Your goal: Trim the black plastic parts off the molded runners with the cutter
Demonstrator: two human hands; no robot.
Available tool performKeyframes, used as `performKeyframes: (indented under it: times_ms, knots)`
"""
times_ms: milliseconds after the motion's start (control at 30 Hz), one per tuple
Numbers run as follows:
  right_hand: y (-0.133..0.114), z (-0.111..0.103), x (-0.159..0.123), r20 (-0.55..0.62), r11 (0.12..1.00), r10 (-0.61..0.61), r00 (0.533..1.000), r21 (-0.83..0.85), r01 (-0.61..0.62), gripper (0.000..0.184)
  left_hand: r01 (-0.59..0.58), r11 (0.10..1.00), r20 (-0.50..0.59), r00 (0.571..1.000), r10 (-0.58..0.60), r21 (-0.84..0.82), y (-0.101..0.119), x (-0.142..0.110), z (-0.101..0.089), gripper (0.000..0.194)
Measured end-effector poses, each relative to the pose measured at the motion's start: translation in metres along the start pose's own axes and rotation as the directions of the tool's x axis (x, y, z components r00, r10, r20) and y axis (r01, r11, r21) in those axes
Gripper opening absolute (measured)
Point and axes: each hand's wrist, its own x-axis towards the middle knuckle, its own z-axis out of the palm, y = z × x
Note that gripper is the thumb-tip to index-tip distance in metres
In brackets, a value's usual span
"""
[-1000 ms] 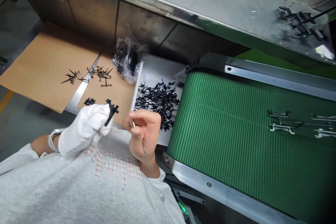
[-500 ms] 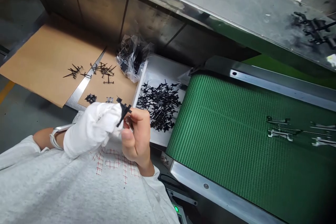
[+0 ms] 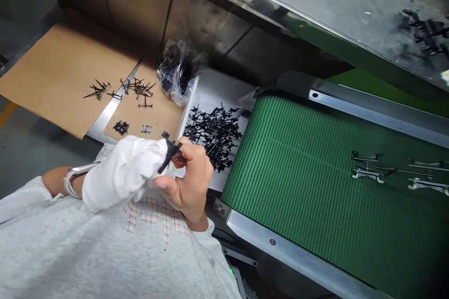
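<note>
My left hand [image 3: 122, 173], in a white fabric glove, pinches a black plastic cross-shaped part [image 3: 170, 152] at its fingertips. My right hand [image 3: 189, 177] is bare, and its fingers close on the same part from the right. The small metal piece seen earlier in those fingers is hidden. Behind the hands, a white tray [image 3: 217, 86] holds a heap of black plastic parts [image 3: 213, 133]. Several loose black pieces [image 3: 138, 88] lie on a cardboard sheet [image 3: 59, 74].
A green conveyor belt [image 3: 298, 182] runs at the right, carrying several metal parts [image 3: 366, 173]. A clear plastic bag of black parts [image 3: 177, 74] lies beside the tray. A steel panel [image 3: 315, 0] stands behind, and a steel belt frame edge [image 3: 273, 243] runs near my right hand.
My right hand has moved up and left from beside the black part to pinching it. The small metal piece no longer shows. The view has turned slightly.
</note>
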Motion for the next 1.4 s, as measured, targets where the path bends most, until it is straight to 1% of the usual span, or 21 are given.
performKeyframes:
  times_ms: [67,167,267,367,433,467,567,633,700,767,833,867,900,967,1033,1100,1133,1233,1300,1400]
  knots:
    - [0.000,0.001,0.000,-0.016,0.999,-0.023,1.000,-0.042,0.022,0.039,0.008,0.997,0.022,1.000,-0.007,-0.071,0.000,-0.002,-0.001,0.043]
    - [-0.001,0.001,0.001,-0.024,0.996,-0.030,0.999,-0.081,0.028,0.041,0.102,0.988,0.023,0.995,-0.100,-0.113,-0.002,-0.004,0.000,0.049]
    - [-0.003,0.001,0.000,-0.006,0.997,-0.019,1.000,-0.079,0.019,0.040,0.159,0.974,0.025,0.987,-0.157,-0.161,-0.003,-0.005,0.001,0.052]
    - [-0.005,0.001,0.000,0.009,0.998,-0.013,1.000,-0.063,0.013,0.039,0.206,0.957,0.071,0.978,-0.195,-0.207,-0.002,-0.005,0.002,0.050]
    - [-0.006,0.002,-0.001,-0.022,0.999,-0.007,1.000,-0.054,0.006,0.039,0.245,0.947,0.061,0.970,-0.237,-0.207,0.000,-0.005,0.002,0.047]
    - [-0.007,0.002,-0.001,-0.045,0.999,-0.003,0.999,-0.051,0.001,0.038,0.249,0.948,0.068,0.968,-0.240,-0.196,0.001,-0.005,0.001,0.045]
    - [-0.008,0.002,0.000,-0.091,0.998,0.003,0.996,-0.060,-0.008,0.038,0.219,0.960,0.094,0.974,-0.205,-0.174,0.001,-0.004,-0.001,0.038]
    - [-0.008,0.002,0.000,-0.084,0.997,-0.005,0.996,-0.078,-0.001,0.038,0.208,0.961,0.110,0.975,-0.191,-0.181,0.001,-0.004,-0.002,0.038]
    - [-0.008,0.001,0.001,-0.063,0.995,-0.012,0.998,-0.100,0.005,0.038,0.219,0.957,0.115,0.973,-0.200,-0.188,0.002,-0.004,-0.001,0.040]
    - [-0.008,0.000,0.001,-0.050,0.993,-0.015,0.999,-0.119,0.009,0.039,0.253,0.950,0.113,0.965,-0.235,-0.186,0.005,-0.005,0.000,0.042]
    - [-0.008,0.000,0.002,-0.051,0.991,-0.014,0.999,-0.137,0.007,0.040,0.314,0.932,0.081,0.949,-0.304,-0.183,0.007,-0.005,0.001,0.044]
    - [-0.008,0.000,0.002,-0.053,0.989,-0.014,0.998,-0.147,0.006,0.041,0.327,0.928,0.076,0.945,-0.318,-0.182,0.007,-0.005,0.001,0.044]
    - [-0.008,0.000,0.001,-0.052,0.987,-0.015,0.999,-0.160,0.007,0.041,0.309,0.933,0.089,0.951,-0.297,-0.182,0.006,-0.004,0.001,0.044]
    - [-0.008,0.000,0.001,-0.041,0.983,-0.016,0.999,-0.182,0.008,0.041,0.238,0.953,0.118,0.969,-0.218,-0.189,0.002,-0.002,0.000,0.045]
    - [-0.007,0.000,0.000,-0.032,0.982,-0.010,0.999,-0.188,0.004,0.042,0.194,0.961,0.124,0.977,-0.172,-0.198,-0.002,-0.001,-0.001,0.048]
    - [-0.007,0.001,0.000,-0.036,0.982,-0.005,0.999,-0.190,-0.002,0.043,0.193,0.963,0.097,0.979,-0.177,-0.187,-0.005,0.000,-0.001,0.050]
    - [-0.007,0.002,0.000,-0.043,0.981,-0.008,0.999,-0.195,0.000,0.044,0.174,0.970,0.085,0.983,-0.162,-0.171,-0.005,0.001,-0.001,0.049]
    - [-0.007,0.002,0.000,-0.054,0.973,-0.029,0.998,-0.229,0.016,0.045,0.084,0.987,0.048,0.996,-0.078,-0.135,-0.004,0.001,0.000,0.047]
    - [-0.006,0.001,0.001,-0.041,0.966,-0.038,0.998,-0.256,0.026,0.046,0.092,0.988,0.042,0.995,-0.087,-0.128,-0.001,0.001,0.000,0.048]
    - [-0.005,0.000,0.001,-0.013,0.959,-0.037,0.999,-0.283,0.032,0.044,0.144,0.983,0.052,0.989,-0.138,-0.116,0.001,0.002,0.000,0.045]
